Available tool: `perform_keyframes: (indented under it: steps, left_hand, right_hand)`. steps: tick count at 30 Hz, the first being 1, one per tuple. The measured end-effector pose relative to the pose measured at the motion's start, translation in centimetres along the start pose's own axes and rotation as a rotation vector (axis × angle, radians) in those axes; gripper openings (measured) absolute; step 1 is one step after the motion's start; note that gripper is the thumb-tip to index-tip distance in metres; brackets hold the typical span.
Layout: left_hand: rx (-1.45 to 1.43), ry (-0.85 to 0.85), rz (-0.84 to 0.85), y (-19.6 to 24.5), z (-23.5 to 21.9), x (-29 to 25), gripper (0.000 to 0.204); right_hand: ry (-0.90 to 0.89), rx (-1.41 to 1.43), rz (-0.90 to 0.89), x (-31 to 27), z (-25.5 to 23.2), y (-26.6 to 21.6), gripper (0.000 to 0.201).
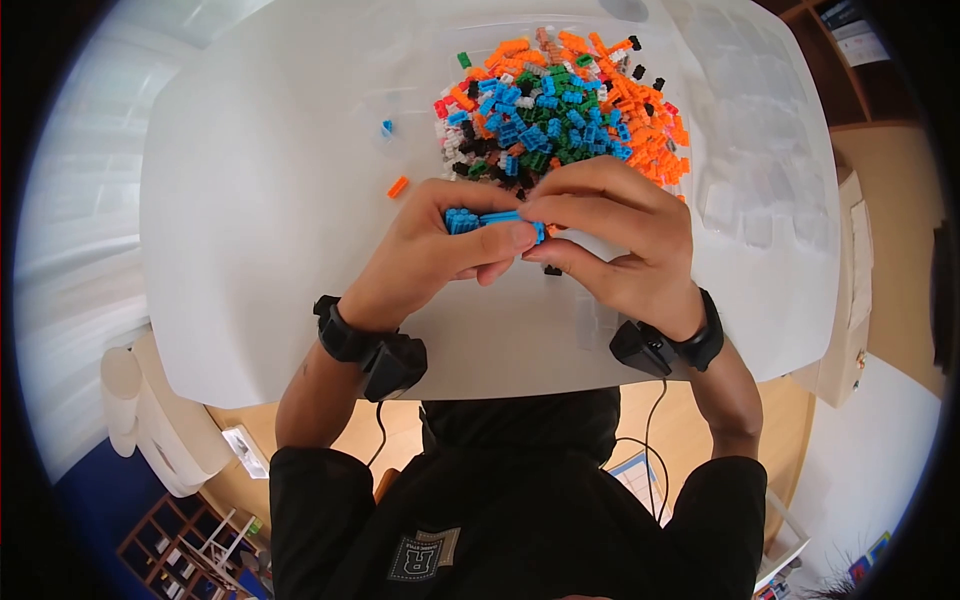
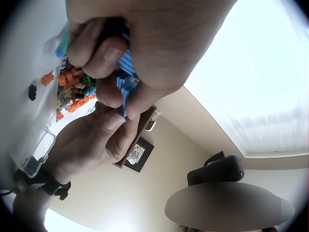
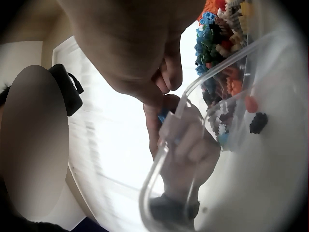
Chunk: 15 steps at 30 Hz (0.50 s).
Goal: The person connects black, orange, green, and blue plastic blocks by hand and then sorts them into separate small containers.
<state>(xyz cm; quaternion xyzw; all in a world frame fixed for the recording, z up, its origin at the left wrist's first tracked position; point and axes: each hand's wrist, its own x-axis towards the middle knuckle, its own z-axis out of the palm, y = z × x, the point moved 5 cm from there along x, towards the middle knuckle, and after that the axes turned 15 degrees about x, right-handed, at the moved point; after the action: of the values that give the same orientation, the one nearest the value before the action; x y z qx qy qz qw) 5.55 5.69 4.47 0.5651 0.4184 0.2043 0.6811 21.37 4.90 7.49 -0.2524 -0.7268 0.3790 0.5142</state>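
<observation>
A joined piece of blue bricks (image 1: 495, 217) lies in the left hand (image 1: 425, 240), whose thumb and fingers grip it. At the right end of that piece, the fingertips of the right hand (image 1: 625, 235) meet it, the thumb below and the index finger above. In the left wrist view the blue bricks (image 2: 126, 82) show between the left hand's fingers, with the right hand (image 2: 91, 140) touching their lower end. The right wrist view shows only a bit of blue (image 3: 162, 116) between the hands; whether the right fingers pinch a separate small brick is hidden.
Beyond the hands, a large heap of mixed bricks (image 1: 560, 110) lies in a clear tray. One orange brick (image 1: 397, 187) and a small blue piece (image 1: 387, 128) lie left of it on the white table (image 1: 270, 200). Clear plastic containers (image 1: 755, 150) stand at the right.
</observation>
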Motion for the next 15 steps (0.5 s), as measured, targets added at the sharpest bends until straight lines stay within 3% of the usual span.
perform_keyframes:
  steps: [3, 9, 15]
  left_hand:
    - [0.017, 0.011, 0.052, -0.55, -0.05, 0.15, 0.020]
    - [-0.009, -0.050, -0.048, -0.16, 0.29, -0.30, 0.019]
    - [-0.041, -0.055, -0.018, -0.08, 0.45, -0.29, 0.019]
  right_hand:
    - [0.010, 0.001, -0.006, -0.20, 0.15, -0.07, 0.030]
    - [-0.005, 0.077, 0.022, -0.22, -0.03, -0.22, 0.026]
    - [-0.039, 0.063, 0.012, -0.23, -0.17, -0.23, 0.028]
